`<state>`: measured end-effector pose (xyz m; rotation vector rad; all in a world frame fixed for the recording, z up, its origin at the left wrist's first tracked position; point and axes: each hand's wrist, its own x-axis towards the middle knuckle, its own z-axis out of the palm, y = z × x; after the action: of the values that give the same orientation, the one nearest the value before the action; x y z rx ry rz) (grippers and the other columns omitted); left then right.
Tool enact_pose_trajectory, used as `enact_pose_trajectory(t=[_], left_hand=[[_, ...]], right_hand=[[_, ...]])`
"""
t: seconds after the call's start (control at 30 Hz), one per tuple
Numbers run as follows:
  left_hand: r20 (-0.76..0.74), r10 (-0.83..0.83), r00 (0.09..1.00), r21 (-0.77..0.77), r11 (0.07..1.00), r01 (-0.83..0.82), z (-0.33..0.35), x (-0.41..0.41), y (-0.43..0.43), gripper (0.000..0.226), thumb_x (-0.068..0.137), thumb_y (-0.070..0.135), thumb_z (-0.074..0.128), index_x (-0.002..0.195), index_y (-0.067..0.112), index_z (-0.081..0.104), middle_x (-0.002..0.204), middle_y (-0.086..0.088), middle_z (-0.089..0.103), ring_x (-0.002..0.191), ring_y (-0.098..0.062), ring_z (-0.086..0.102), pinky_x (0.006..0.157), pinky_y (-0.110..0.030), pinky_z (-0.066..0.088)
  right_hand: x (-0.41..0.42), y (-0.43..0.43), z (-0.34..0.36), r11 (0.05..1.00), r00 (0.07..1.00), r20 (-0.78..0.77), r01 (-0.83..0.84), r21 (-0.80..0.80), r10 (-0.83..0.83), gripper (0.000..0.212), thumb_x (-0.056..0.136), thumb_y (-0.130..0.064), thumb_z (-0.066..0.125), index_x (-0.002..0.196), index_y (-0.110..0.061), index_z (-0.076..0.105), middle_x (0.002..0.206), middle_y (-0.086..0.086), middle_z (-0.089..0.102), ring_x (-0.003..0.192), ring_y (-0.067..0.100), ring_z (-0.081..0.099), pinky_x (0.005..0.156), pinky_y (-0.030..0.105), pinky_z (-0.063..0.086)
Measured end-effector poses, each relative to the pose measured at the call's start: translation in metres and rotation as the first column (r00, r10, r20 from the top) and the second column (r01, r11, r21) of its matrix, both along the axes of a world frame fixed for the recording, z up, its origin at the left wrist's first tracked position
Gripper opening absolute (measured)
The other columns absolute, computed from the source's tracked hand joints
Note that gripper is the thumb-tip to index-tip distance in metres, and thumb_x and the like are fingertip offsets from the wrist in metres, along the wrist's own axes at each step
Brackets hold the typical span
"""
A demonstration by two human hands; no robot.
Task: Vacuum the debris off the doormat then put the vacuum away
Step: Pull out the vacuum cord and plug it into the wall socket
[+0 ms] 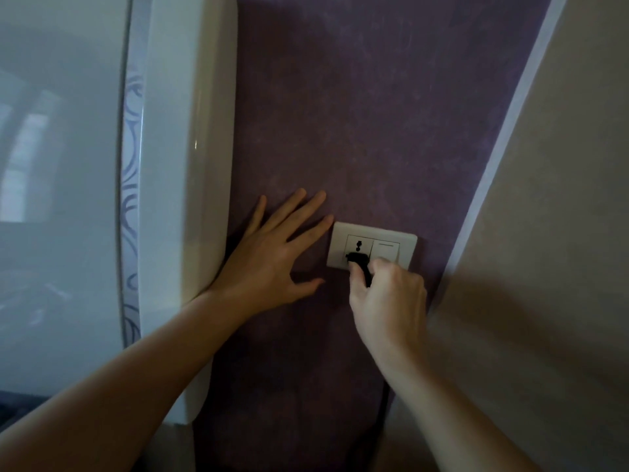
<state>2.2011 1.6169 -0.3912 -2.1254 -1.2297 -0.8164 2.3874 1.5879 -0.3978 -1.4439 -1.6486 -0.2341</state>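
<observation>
Bare left forearm (119,386) leads to the left hand (269,253), spread flat on the purple textured wall (374,131) as a brace, beside the white rectangular socket plate (405,243), where the right hand (388,294) pinches the black plastic plug (359,262), presumably the vacuum's; vacuum and doormat out of view.

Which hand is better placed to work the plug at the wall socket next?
Right. The right hand pinches the black plug at the socket plate; the left hand lies flat on the wall beside it.
</observation>
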Motion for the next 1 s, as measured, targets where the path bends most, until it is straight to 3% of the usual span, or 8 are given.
enact_pose_trajectory(t=[0.23, 0.33, 0.47, 0.6, 0.77, 0.83, 0.93, 1.0], left_hand=[[-0.003, 0.01, 1.0, 0.0, 1.0, -0.01, 0.001, 0.0, -0.001, 0.091, 0.075, 0.057, 0.066, 0.154, 0.027, 0.029, 0.165, 0.004, 0.008, 0.153, -0.017, 0.001, 0.119, -0.061, 0.007], [-0.017, 0.018, 1.0, -0.005, 1.0, -0.018, 0.002, 0.0, -0.002, 0.09, 0.076, 0.058, 0.063, 0.154, 0.027, 0.029, 0.165, 0.004, 0.007, 0.153, -0.017, 0.0, 0.119, -0.061, 0.007], [-0.035, 0.03, 0.999, -0.012, 0.999, -0.031, 0.003, -0.001, -0.004, 0.089, 0.076, 0.057, 0.063, 0.154, 0.028, 0.029, 0.165, 0.004, 0.006, 0.153, -0.017, -0.001, 0.119, -0.06, 0.006], [-0.031, 0.031, 0.999, -0.006, 0.999, -0.032, 0.002, -0.001, -0.003, 0.088, 0.077, 0.056, 0.064, 0.153, 0.029, 0.029, 0.165, 0.004, 0.007, 0.153, -0.017, -0.001, 0.12, -0.06, 0.007], [-0.025, 0.021, 0.999, 0.014, 1.0, -0.02, -0.001, -0.002, 0.0, 0.088, 0.077, 0.056, 0.064, 0.153, 0.029, 0.03, 0.165, 0.004, 0.008, 0.153, -0.017, 0.001, 0.12, -0.06, 0.007], [-0.024, 0.015, 1.0, 0.019, 1.0, -0.014, -0.002, -0.002, 0.001, 0.088, 0.077, 0.057, 0.064, 0.153, 0.029, 0.03, 0.165, 0.003, 0.009, 0.153, -0.018, 0.002, 0.119, -0.06, 0.007], [-0.029, 0.023, 0.999, 0.023, 0.999, -0.022, -0.002, -0.003, 0.003, 0.087, 0.078, 0.057, 0.063, 0.153, 0.029, 0.03, 0.165, 0.003, 0.009, 0.153, -0.018, 0.001, 0.119, -0.061, 0.006], [-0.027, 0.024, 0.999, 0.029, 0.999, -0.023, -0.002, -0.003, 0.003, 0.087, 0.077, 0.057, 0.063, 0.153, 0.029, 0.031, 0.165, 0.003, 0.009, 0.153, -0.018, 0.001, 0.119, -0.06, 0.006]], right_hand=[[-0.014, -0.007, 0.0, 0.999, 0.999, -0.016, 0.039, 0.009, -0.039, 0.048, 0.089, -0.027, 0.073, 0.06, -0.018, 0.036, 0.052, 0.001, 0.041, 0.051, 0.031, 0.058, 0.054, 0.029, 0.03], [-0.014, -0.003, -0.001, 0.998, 0.999, -0.02, 0.047, 0.041, -0.047, 0.045, 0.087, -0.024, 0.075, 0.061, -0.019, 0.038, 0.053, 0.009, 0.055, 0.052, 0.033, 0.061, 0.053, 0.028, 0.032], [-0.016, -0.001, 0.001, 0.995, 0.989, -0.13, 0.056, -0.081, -0.066, 0.036, 0.095, -0.032, 0.064, 0.068, -0.016, 0.047, 0.07, 0.01, 0.065, 0.068, 0.032, 0.066, 0.058, 0.03, 0.037], [-0.01, -0.006, 0.001, 0.999, 0.986, -0.165, -0.002, -0.035, -0.004, 0.038, 0.093, -0.036, 0.066, 0.066, -0.018, 0.048, 0.057, -0.004, 0.055, 0.05, 0.017, 0.055, 0.051, 0.024, 0.033], [-0.003, -0.007, 0.007, 0.997, 0.996, 0.074, 0.045, -0.063, -0.04, 0.045, 0.099, -0.04, 0.057, 0.063, -0.016, 0.044, 0.053, -0.007, 0.034, 0.055, 0.026, 0.054, 0.052, 0.028, 0.027], [-0.003, -0.004, 0.01, 0.995, 0.988, 0.15, 0.045, -0.089, -0.032, 0.043, 0.101, -0.038, 0.054, 0.066, -0.014, 0.044, 0.056, -0.004, 0.038, 0.063, 0.031, 0.06, 0.055, 0.031, 0.033], [-0.004, 0.003, 0.012, 0.989, 0.992, 0.127, -0.001, -0.149, 0.02, 0.043, 0.102, -0.037, 0.051, 0.067, -0.013, 0.05, 0.058, 0.0, 0.06, 0.057, 0.022, 0.065, 0.058, 0.034, 0.052], [-0.005, 0.005, 0.013, 0.988, 0.995, 0.102, -0.006, -0.157, 0.023, 0.04, 0.102, -0.037, 0.051, 0.068, -0.016, 0.052, 0.058, 0.001, 0.063, 0.055, 0.019, 0.065, 0.059, 0.033, 0.054]])
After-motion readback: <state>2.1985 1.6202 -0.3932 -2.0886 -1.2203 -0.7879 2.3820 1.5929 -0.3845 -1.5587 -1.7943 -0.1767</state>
